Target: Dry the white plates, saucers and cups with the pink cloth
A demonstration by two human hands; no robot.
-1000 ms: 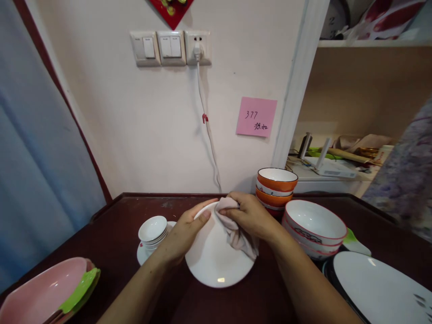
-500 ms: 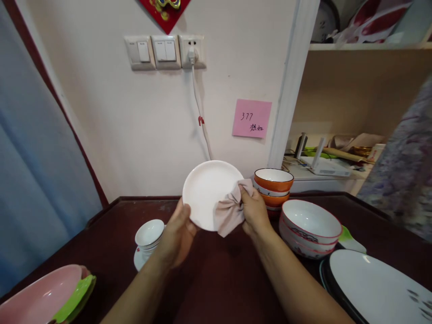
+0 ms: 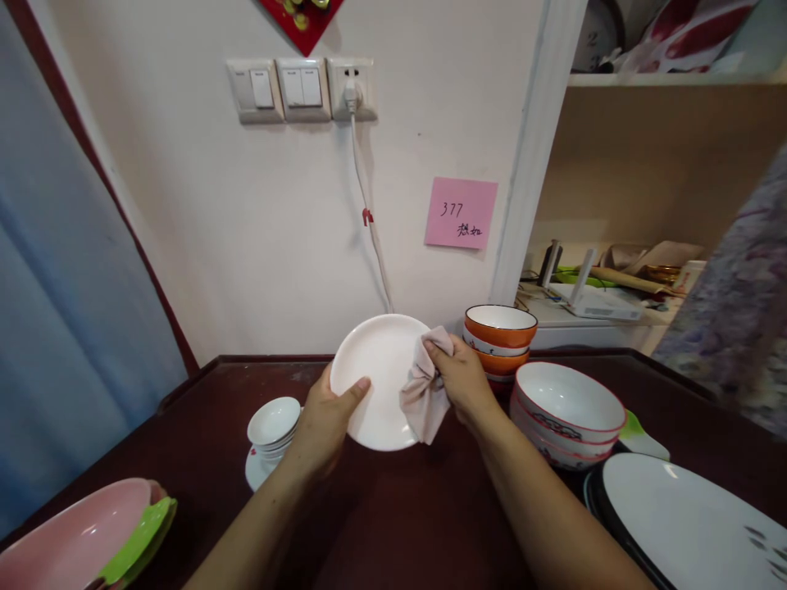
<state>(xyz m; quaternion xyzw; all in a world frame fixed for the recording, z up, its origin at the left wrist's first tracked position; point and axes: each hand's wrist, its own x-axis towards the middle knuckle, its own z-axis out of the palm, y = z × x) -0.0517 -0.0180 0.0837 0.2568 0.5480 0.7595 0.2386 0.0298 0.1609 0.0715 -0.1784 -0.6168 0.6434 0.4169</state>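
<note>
A round white plate is held up, tilted toward me, above the dark red table. My left hand grips its left edge, thumb on the face and fingers behind. At the right rim my right hand pinches a pale pink cloth, which lies against the plate. Fingers behind the plate and cloth are partly hidden. Left of my left forearm stands a stack of small white bowls on a white saucer. Beyond my right hand are stacked orange and white bowls.
Red-rimmed white bowls stand stacked on the right of the table. Nearer is a large white plate on darker ones. A pink dish with a green leaf edge sits front left. A cord runs down the wall behind.
The plate has come down slightly and turned a little. My left thumb lies further onto its face. The cloth in my right hand has shifted a little along the right rim.
</note>
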